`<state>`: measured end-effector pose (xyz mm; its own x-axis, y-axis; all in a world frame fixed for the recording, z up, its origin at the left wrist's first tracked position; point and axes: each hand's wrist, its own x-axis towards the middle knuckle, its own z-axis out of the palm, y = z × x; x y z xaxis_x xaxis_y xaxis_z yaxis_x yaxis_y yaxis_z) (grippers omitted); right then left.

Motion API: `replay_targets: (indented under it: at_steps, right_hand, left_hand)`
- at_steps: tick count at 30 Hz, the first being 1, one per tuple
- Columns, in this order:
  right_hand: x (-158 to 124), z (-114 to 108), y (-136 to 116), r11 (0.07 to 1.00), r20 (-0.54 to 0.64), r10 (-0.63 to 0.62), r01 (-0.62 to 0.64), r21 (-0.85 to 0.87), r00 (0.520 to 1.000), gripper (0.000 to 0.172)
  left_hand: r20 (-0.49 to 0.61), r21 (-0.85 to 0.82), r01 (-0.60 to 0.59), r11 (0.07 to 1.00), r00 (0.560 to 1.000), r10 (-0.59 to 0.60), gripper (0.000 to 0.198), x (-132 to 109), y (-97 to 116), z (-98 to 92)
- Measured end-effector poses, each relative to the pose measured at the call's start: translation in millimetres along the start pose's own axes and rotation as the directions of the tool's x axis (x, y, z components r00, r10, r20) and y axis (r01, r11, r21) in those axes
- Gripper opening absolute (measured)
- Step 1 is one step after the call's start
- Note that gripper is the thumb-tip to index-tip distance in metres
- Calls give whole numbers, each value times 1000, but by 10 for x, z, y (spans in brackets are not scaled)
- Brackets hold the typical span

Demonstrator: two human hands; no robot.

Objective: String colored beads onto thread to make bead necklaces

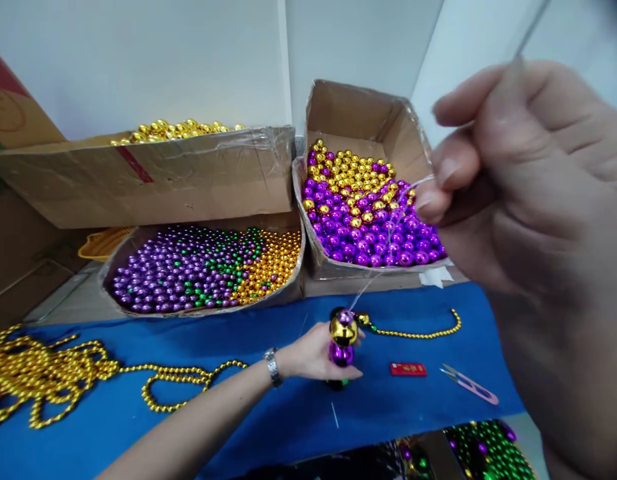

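My left hand [313,353], with a metal watch on its wrist, is closed around a cluster of large shiny beads [343,331] in gold, purple and green, low over the blue cloth [288,427]. White thread [363,288] runs from the top of the cluster up to my right hand. Raised close to the camera at the right, my right hand [518,147] pinches a thin needle-like piece [531,30] between thumb and forefinger, with thread passing by its curled fingers. A short gold bead strand [418,333] lies beside the cluster.
Behind the cloth stand a box of purple and gold beads [368,87], a lower box of small mixed beads [178,310] and an upper box [213,180]. Gold bead strands [53,373] lie left. A red packet [407,369] and pink-handled snips [471,385] lie right.
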<state>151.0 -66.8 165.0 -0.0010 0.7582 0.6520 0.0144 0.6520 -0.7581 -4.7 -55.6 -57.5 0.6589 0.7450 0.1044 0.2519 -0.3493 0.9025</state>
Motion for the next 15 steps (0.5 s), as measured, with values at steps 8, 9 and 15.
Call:
replay_targets:
  at_steps: [8, 9, 15]
  right_hand:
    - [-249, -848, 465, 991, -229, 64, -88, -96, 971, 13]
    - [-301, -953, 533, 990, -273, 71, -101, -99, 959, 11]
    - [-606, -1522, 786, 983, -473, 71, -141, -114, 878, 8]
  left_hand:
    - [388, 476, -116, 872, 917, -90, 42, -106, -231, 349]
    - [398, 545, -112, 831, 907, -139, 46, -110, -245, 333]
    - [126, 866, 5, 501, 966, -227, 39, -188, -378, 26]
